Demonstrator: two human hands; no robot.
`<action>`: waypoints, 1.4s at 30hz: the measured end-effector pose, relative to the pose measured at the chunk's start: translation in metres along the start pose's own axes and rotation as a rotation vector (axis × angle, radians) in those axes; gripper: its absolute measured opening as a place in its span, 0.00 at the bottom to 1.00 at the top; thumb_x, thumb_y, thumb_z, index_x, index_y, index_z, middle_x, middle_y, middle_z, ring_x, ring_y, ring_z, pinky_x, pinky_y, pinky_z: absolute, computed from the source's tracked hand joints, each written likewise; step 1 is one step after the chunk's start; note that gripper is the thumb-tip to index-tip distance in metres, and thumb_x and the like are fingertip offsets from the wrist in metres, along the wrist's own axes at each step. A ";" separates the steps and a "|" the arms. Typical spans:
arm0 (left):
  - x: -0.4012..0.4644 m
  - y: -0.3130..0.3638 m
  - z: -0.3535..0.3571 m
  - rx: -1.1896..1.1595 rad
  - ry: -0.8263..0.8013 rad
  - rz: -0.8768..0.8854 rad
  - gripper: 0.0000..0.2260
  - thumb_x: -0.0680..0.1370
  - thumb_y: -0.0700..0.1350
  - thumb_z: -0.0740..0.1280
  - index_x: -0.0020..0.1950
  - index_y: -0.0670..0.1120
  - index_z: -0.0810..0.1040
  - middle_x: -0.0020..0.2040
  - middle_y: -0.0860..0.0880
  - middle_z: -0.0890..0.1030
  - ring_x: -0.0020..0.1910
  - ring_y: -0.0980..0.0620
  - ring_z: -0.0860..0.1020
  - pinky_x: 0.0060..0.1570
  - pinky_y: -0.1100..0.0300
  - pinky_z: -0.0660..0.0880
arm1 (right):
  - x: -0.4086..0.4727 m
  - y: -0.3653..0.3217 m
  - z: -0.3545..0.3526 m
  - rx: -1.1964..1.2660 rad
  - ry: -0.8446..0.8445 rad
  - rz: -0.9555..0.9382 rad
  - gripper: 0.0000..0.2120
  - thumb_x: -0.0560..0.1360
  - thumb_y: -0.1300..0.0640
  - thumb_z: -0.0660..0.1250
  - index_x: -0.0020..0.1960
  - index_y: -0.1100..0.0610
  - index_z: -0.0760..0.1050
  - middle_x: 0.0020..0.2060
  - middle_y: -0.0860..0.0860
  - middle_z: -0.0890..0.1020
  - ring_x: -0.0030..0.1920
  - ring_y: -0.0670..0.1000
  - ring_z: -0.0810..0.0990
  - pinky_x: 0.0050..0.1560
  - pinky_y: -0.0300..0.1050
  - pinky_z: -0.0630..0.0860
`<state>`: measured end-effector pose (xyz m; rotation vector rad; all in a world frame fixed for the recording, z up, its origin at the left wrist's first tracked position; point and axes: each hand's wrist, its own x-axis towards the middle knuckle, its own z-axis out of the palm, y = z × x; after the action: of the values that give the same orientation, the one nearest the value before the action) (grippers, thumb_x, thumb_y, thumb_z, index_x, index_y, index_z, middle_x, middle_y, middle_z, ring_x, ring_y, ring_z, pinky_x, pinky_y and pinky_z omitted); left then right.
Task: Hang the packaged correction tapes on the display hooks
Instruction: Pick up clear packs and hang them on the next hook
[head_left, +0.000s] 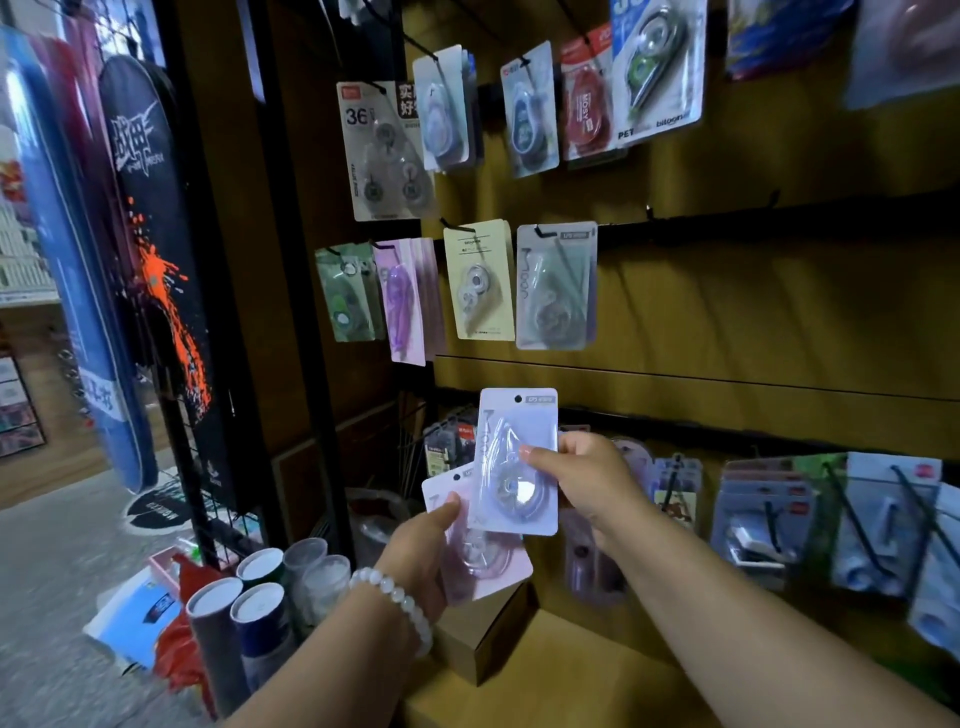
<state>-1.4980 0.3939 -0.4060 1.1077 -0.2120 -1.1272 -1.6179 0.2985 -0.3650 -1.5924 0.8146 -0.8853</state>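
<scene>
My right hand pinches a pale lilac packaged correction tape by its right edge, upright, its hang hole at the top. Just below it, my left hand grips a stack of pinkish correction tape packs. Above, on the wooden display wall, a matching grey pack hangs from a black hook. Beside it on the left hang a cream pack, purple packs and a green pack. The held pack sits well below that row of hooks.
More correction tape packs hang on the top row. Lower-right hooks carry blue and grey packs. A cardboard box rests on the wooden ledge under my hands. Cylindrical tubes stand on the floor at left, beside a black rack.
</scene>
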 end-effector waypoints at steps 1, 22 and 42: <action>0.001 0.001 -0.001 0.010 0.011 0.008 0.18 0.82 0.48 0.62 0.62 0.34 0.75 0.42 0.37 0.84 0.37 0.41 0.84 0.39 0.49 0.82 | 0.003 -0.008 -0.002 0.000 0.017 -0.044 0.14 0.73 0.56 0.72 0.49 0.67 0.78 0.45 0.60 0.85 0.40 0.54 0.83 0.41 0.46 0.77; 0.006 0.003 -0.001 0.049 0.017 0.022 0.18 0.80 0.49 0.64 0.61 0.35 0.76 0.46 0.36 0.83 0.40 0.41 0.83 0.50 0.46 0.79 | 0.057 -0.123 -0.026 -0.111 0.246 -0.380 0.07 0.74 0.54 0.71 0.39 0.54 0.76 0.45 0.54 0.84 0.46 0.56 0.84 0.49 0.56 0.81; 0.024 -0.006 -0.009 0.108 0.004 0.010 0.22 0.78 0.53 0.66 0.65 0.38 0.76 0.58 0.36 0.82 0.53 0.37 0.82 0.59 0.39 0.76 | 0.042 -0.057 -0.020 -0.345 0.567 -0.434 0.18 0.71 0.47 0.71 0.53 0.55 0.71 0.51 0.51 0.76 0.55 0.54 0.74 0.53 0.47 0.72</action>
<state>-1.4845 0.3803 -0.4242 1.2031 -0.2773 -1.1152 -1.6123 0.2631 -0.3008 -1.8842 1.0743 -1.6260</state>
